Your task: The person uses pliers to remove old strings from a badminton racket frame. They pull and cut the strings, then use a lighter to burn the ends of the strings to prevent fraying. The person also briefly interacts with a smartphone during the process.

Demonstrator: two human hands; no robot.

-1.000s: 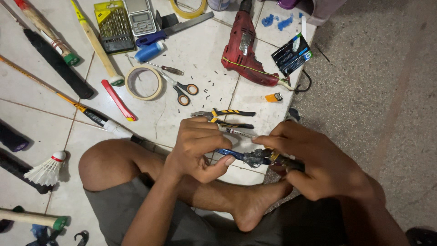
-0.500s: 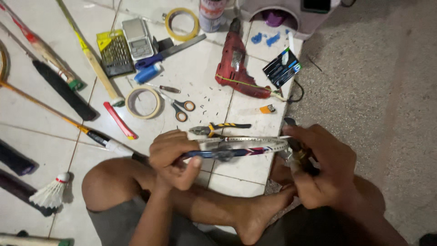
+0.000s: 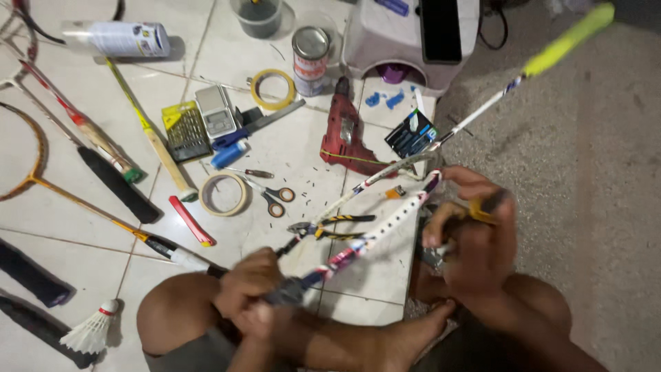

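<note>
The floor tiles (image 3: 82, 248) look smooth and shiny, and the grey ground (image 3: 592, 207) beside them looks rough. The drill (image 3: 348, 141) is red plastic. The can (image 3: 310, 60) has a shiny metal top. The shuttlecock (image 3: 91, 332) has soft white feathers.

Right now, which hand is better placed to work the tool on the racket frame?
Right. The right hand already grips a yellow-handled tool beside the racket frame; the left hand is busy steadying it lower down.

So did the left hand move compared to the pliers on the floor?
Yes. The left hand was beside the pliers; now it sits nearer the person's knee, below and left of them, gripping the racket frame.
</note>
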